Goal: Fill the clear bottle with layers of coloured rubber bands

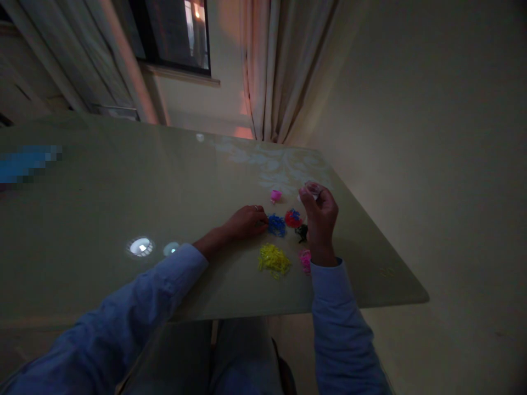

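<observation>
Small coloured pieces lie in piles on the glossy table (230,291). My left hand (248,221), a ring on one finger, rests at the left edge of the blue pile (277,225); its fingers are curled, and what they hold, if anything, is hidden. Raised over the right side, my right hand (321,211) pinches a small clear item (313,189). A red pile with some blue on it (293,218) and a black pile (302,233) lie between the hands. Nearer me are a yellow pile (274,260) and a pink pile (305,261), partly behind my right wrist.
A bright pink item (275,195) sits beyond the piles. Some faint yellowish pieces (387,271) lie near the right corner. A blurred blue object (27,162) is at the far left. Curtains (272,71) and a window stand behind the table, with a wall on the right.
</observation>
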{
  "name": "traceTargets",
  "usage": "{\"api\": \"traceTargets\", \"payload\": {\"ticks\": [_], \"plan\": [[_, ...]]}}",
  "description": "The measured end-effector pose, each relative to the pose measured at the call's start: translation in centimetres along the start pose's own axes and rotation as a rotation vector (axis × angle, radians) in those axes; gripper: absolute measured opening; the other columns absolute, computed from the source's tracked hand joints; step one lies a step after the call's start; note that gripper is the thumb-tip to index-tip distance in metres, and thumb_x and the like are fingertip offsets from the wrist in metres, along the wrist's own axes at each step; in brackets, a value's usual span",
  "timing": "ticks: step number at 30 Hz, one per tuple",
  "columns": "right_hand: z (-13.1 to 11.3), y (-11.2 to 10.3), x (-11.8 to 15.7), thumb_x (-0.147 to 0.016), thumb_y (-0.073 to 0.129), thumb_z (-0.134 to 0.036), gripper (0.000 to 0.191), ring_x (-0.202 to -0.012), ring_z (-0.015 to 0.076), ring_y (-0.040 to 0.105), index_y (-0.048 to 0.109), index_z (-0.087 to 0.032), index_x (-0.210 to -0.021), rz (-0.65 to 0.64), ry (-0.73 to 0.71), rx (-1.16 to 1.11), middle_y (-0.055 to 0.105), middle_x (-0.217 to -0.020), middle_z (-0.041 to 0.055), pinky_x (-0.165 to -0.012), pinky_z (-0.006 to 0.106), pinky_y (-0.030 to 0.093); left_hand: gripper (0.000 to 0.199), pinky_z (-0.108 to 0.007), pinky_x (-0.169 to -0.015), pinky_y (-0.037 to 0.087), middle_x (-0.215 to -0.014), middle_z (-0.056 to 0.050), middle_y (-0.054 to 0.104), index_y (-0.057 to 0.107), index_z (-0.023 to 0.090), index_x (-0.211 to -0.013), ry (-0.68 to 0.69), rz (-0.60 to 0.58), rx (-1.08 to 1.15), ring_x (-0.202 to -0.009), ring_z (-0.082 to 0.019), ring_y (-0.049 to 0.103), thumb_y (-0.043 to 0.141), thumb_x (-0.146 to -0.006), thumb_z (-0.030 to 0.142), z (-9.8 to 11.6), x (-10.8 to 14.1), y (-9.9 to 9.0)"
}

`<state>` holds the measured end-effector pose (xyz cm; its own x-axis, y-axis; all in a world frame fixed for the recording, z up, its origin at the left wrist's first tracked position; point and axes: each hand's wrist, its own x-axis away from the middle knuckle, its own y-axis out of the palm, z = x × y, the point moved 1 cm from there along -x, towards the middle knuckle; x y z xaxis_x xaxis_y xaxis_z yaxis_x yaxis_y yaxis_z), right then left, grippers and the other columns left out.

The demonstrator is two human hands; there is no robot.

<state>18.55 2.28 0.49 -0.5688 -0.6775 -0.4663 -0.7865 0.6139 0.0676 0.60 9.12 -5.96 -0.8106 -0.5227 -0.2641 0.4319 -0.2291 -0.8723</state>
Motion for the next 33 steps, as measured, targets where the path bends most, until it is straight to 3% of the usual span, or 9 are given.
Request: {"api": "traceTargets", "payload": {"ticks": [9, 20, 24, 33], "plan": [[0.0, 0.0, 0.0, -0.072, 0.080, -0.051, 0.038, -0.075, 0.0138, 0.057, 0.068, -0.020, -0.090, 0.005, -0.012, 0.024, 0.063, -0.080, -0.0007, -0.070, 0.028, 0.051, 0.017, -0.028, -0.075, 0.047, -0.093, -0.007, 0.067, 0.073, 0.014, -0.095, -0.033, 0.052, 0.114, -0.081, -0.017, 0.062, 0.057, -0.090, 0.018, -0.6, -0.4, 0.7], [0.1, -0.1, 0.1, -0.075, 0.079, -0.049, 0.035, -0.075, 0.0136, 0.057, 0.068, -0.020, -0.092, -0.019, -0.021, 0.030, 0.063, -0.081, -0.0009, -0.070, 0.027, 0.050, 0.013, -0.030, -0.078, 0.044, -0.088, -0.006, 0.066, 0.064, 0.017, -0.088, -0.048, 0.212, 0.453, -0.081, -0.018, 0.058, 0.056, -0.082, 0.008, -1.0, -0.3, 1.2], [0.3, -0.1, 0.1, -0.075, 0.079, -0.049, 0.035, -0.074, 0.0137, 0.058, 0.069, -0.021, -0.093, -0.059, -0.009, 0.032, 0.063, -0.081, -0.0011, -0.069, 0.027, 0.050, 0.003, -0.028, -0.072, 0.041, -0.078, -0.002, 0.059, 0.060, 0.017, -0.081, -0.088, 0.248, 0.641, -0.074, -0.016, 0.051, 0.060, -0.085, 0.016, -1.0, -0.4, 1.0], [-0.1, 0.0, 0.4, -0.071, 0.081, -0.046, 0.035, -0.073, 0.0140, 0.059, 0.070, -0.021, -0.093, -0.125, 0.027, 0.070, 0.064, -0.080, -0.0009, -0.067, 0.028, 0.051, 0.037, -0.025, -0.064, 0.042, -0.069, 0.003, 0.051, 0.055, 0.017, -0.080, -0.191, 0.223, 1.093, -0.063, -0.011, 0.049, 0.074, -0.082, 0.048, -0.8, -0.7, 0.8]]}}
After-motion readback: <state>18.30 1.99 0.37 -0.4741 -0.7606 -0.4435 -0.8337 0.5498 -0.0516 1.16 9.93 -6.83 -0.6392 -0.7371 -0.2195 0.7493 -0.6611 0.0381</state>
